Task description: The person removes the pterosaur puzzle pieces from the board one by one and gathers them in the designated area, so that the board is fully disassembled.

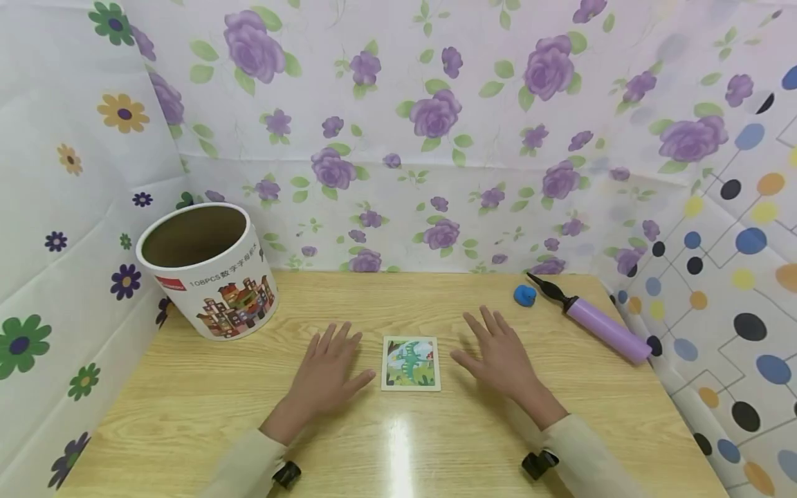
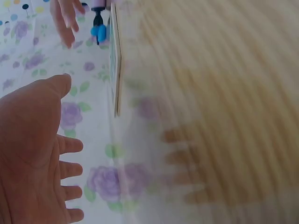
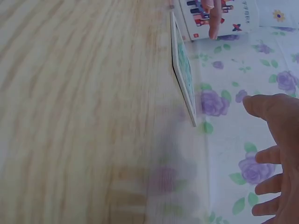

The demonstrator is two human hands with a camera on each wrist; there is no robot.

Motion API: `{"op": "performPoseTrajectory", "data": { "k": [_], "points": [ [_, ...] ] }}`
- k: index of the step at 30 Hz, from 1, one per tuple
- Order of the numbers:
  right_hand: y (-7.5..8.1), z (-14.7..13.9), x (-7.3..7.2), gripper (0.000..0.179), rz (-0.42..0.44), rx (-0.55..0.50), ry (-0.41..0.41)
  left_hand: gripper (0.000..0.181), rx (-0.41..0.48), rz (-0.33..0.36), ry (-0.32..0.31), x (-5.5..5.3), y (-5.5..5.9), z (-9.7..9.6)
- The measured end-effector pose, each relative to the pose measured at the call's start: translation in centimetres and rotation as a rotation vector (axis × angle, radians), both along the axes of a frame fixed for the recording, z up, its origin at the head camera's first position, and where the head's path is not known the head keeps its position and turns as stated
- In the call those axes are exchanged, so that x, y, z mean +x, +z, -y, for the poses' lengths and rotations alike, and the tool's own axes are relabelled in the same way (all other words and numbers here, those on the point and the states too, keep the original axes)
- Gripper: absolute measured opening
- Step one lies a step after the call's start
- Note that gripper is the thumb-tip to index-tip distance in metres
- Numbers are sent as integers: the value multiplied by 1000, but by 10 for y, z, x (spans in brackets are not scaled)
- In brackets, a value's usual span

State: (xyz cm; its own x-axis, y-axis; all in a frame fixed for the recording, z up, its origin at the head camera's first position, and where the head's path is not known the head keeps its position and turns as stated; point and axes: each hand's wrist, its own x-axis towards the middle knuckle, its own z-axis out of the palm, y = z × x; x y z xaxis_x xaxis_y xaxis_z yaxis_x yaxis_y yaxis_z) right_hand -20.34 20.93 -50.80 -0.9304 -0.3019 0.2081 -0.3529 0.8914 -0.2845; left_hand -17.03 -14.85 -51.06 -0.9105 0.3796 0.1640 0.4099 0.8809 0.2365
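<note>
Between two bare hands, midway across a glossy wood-grain tabletop, a small square picture board with a cream border and a green dinosaur print, lying flat, untouched. Left hand palm down above the wood, fingers slightly spread, thumb stretched out just beside the board's left edge; right hand near the opposite edge, fingers spread, thumb well apart. Both forearms, in pale sleeves, cut off by the head view's lower border. Inside the tall white printed bucket only dark shade, any contents impossible to make out.

In the wrist views, the board nearly edge-on, its thin side plain to see but its print hard to read; in the right one, the bucket cropped at the top. Only in those low views, a clear gap beneath the palms, with blurred finger reflections on the wood.

At the far right, a smooth lilac cylindrical pump with a tapered black end, and just beside that end a rounded blue toy duck. Behind, thin creased white cloth with purple roses.
</note>
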Motion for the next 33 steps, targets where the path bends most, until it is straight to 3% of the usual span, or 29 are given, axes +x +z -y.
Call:
{"op": "performPoseTrajectory", "data": {
  "k": [6, 14, 33],
  "points": [
    [-2, 5, -5, 83, 8, -69, 64, 77, -6, 40, -51, 5, 3, -15],
    [-1, 14, -13, 78, 110, -204, 130, 74, -21, 80, -124, 13, 1, -33],
    [-9, 51, -41, 60, 141, -291, 258, 81, -111, 121, -247, 20, -3, -71]
  ]
}}
